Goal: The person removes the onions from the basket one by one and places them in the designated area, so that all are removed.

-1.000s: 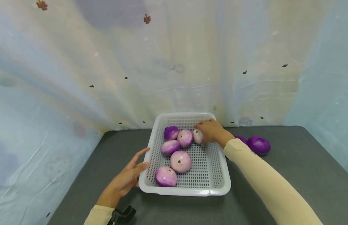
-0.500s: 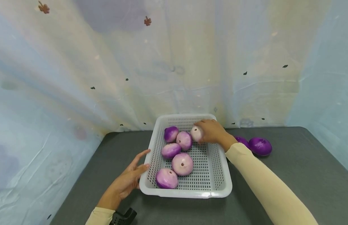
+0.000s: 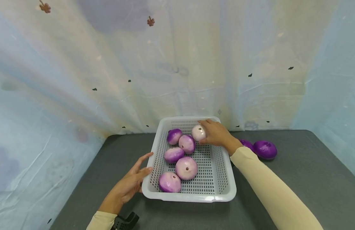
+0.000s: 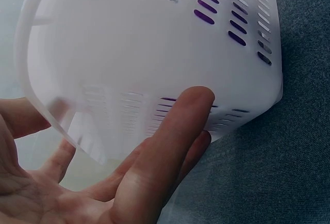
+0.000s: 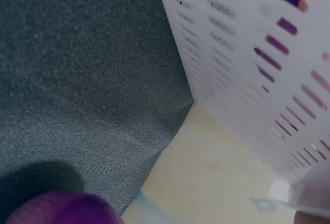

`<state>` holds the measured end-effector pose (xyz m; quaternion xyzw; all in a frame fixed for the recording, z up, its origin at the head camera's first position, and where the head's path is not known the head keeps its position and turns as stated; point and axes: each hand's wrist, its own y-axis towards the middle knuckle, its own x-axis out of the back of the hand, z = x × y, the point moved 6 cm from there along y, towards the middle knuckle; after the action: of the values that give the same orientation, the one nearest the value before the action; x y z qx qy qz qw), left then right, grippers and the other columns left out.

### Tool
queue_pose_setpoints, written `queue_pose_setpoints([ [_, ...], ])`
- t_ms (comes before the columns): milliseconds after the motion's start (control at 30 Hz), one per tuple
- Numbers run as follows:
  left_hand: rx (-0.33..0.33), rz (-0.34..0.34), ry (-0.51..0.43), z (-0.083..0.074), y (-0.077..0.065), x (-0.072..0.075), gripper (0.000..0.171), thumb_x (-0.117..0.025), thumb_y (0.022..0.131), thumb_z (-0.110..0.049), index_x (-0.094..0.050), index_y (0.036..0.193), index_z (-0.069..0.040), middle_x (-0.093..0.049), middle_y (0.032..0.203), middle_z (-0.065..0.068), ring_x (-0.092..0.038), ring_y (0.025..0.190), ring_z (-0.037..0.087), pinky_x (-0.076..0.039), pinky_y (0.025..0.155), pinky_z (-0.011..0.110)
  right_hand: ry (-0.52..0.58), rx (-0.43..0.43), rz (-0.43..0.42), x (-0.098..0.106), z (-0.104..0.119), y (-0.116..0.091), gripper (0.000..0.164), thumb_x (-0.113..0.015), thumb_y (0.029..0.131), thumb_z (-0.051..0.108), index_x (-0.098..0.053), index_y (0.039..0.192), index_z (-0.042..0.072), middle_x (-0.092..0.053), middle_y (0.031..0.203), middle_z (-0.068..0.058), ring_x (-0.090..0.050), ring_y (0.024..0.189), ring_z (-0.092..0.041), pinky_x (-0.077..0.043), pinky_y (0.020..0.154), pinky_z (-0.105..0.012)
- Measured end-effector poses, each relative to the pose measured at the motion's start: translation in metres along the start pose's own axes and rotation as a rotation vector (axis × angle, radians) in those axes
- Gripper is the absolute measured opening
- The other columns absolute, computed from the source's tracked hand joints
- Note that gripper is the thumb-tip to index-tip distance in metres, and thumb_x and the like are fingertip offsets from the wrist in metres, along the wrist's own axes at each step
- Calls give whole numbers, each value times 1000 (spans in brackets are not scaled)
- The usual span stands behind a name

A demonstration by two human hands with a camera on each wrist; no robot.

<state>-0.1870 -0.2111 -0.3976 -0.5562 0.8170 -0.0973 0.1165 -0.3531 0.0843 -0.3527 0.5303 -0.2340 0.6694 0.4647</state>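
Note:
A white perforated plastic basket (image 3: 192, 197) stands on the dark table, with several purple-and-white red onions in it. In its far right corner my right hand (image 3: 217, 132) holds a pale red onion (image 3: 198, 133), the root end facing up and left. My left hand (image 3: 128, 183) grips the basket's left rim; in the left wrist view one digit goes over the rim and a finger (image 4: 170, 146) lies along the outer wall. A red onion (image 3: 187, 144) sits just left of the held one, and a larger one (image 3: 186, 168) lies mid-basket. The right wrist view hardly shows the right hand.
Right of the basket, deep purple onions lie on the dark tabletop (image 3: 298, 172); one (image 3: 265, 149) is plain to see, another (image 3: 246, 144) is partly behind the right forearm. A pale patterned curtain (image 3: 177, 64) hangs close behind the table and basket.
My right hand has shifted the held onion slightly left and away from me, turning more of its pale root end into view. The left hand stays on the rim.

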Motion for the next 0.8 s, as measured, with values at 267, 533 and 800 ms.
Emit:
queue_pose_setpoints([
  [267,-2,-8,-6,0,-1,0,66,-52,104,-30,-13,156,-41,-27,158,27,-63,115,27,-58,74,50,15,55,-52,3,3,0,96,-86,70,38,-41,151,11,-51,137,-19,-60,112,-38,-51,92,-54],
  [533,5,-31,6,-1,-2,1,66,-53,104,-29,-15,155,-41,-26,159,26,-61,118,30,-59,73,49,77,47,-55,3,3,1,97,-88,70,37,-41,151,13,-45,136,-16,-60,109,-36,-52,93,-51],
  [800,5,-32,11,-1,-2,2,65,-53,104,-29,-15,155,-41,-25,160,25,-60,120,30,-59,73,49,114,15,-62,3,1,1,94,-88,71,40,-42,149,16,-44,138,-16,-57,111,-39,-50,94,-54],
])
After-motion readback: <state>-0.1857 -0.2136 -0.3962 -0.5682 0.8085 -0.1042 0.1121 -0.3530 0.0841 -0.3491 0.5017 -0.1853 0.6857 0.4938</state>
